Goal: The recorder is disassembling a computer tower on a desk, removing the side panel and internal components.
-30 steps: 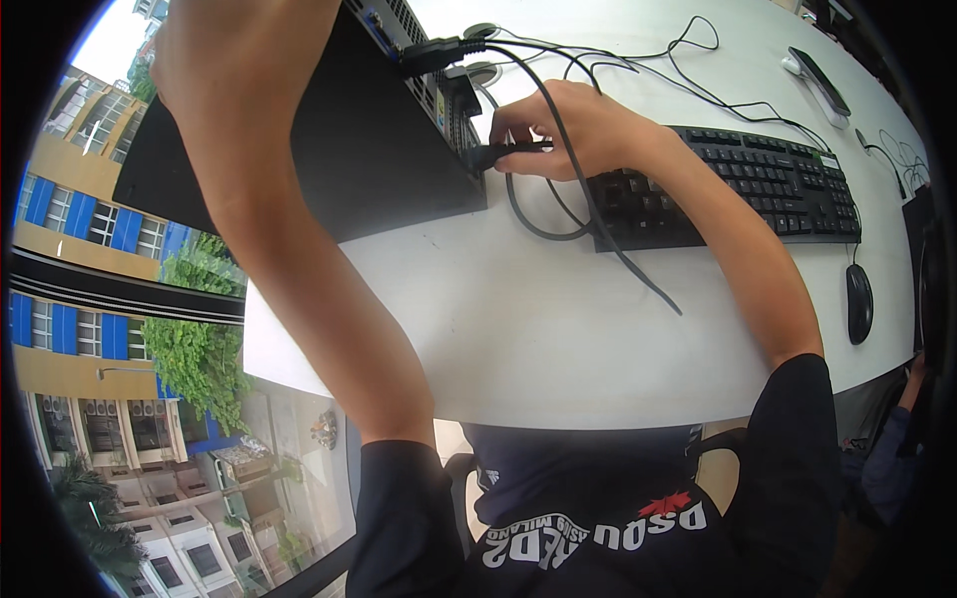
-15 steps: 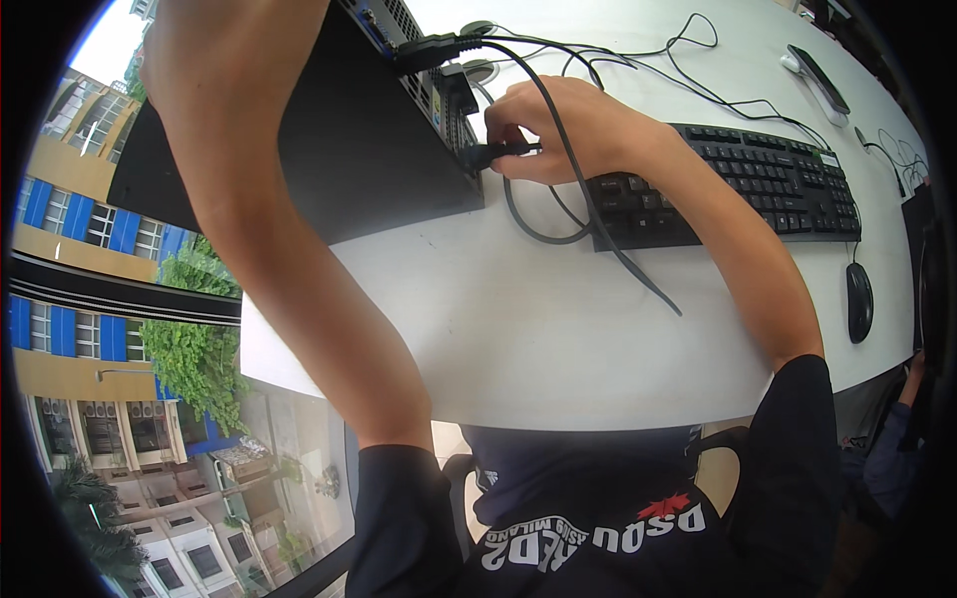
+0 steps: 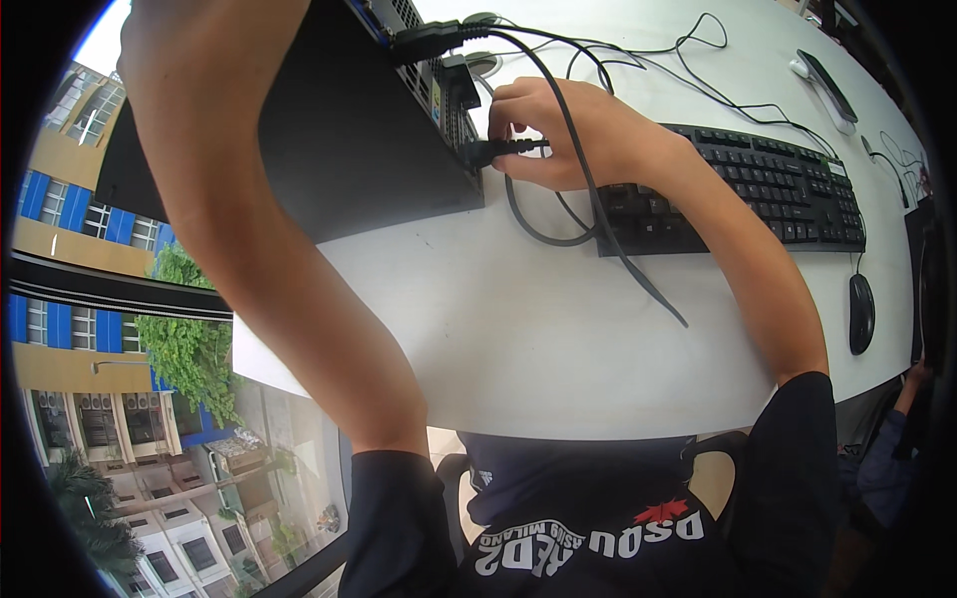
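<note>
A black computer case [image 3: 369,149] lies on the white table, its ported back panel turned to the right. At the panel's near corner my right hand [image 3: 568,130] has its thumb and fingers closed round a black power cord plug [image 3: 485,152], which sits against the panel. A loose dark cable passes over the back of this hand. Farther along the panel a black video connector [image 3: 429,42] is plugged in. My left hand [image 3: 204,45] reaches over the case at the upper left; its fingers are cut off by the picture's edge.
A black keyboard [image 3: 788,194] lies under and beyond my right forearm, with a mouse [image 3: 861,314] to its right. Thin cables run across the far side. A phone [image 3: 826,85] lies at the far right. A window [image 3: 120,299] borders the table's left; another person's arm [image 3: 909,389] shows at right.
My left hand and forearm have shifted slightly left. The fingers of my right hand have shifted a little, showing more of the plug, which stays against the panel.
</note>
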The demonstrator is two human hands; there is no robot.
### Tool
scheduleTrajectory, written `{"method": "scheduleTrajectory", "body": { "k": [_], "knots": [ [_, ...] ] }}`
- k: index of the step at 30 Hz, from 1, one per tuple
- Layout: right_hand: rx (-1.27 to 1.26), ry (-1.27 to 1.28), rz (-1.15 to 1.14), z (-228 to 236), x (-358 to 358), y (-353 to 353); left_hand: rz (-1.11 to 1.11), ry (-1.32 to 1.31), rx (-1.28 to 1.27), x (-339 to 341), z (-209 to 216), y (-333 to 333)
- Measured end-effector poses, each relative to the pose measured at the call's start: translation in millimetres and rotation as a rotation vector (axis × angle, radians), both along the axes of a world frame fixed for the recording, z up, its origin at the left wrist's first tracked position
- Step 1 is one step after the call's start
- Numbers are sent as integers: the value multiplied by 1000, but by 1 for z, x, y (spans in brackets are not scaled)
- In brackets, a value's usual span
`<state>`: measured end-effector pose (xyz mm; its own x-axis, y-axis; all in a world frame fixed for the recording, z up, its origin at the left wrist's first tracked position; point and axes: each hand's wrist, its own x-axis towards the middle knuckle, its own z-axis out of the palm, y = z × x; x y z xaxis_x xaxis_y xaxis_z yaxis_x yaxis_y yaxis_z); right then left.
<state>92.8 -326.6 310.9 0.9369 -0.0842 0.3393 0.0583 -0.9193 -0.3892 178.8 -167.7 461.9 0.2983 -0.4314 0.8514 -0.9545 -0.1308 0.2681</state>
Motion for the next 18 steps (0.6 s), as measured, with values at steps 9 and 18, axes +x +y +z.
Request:
{"method": "scheduleTrajectory", "body": {
  "k": [9,18],
  "knots": [
    [-71,-43,-89,-7,-1,13,-45,-10,25,0,2,-2],
    [-148,-91,-114,-15,2,12,-2,-22,11,13,4,-5]
  ]
}}
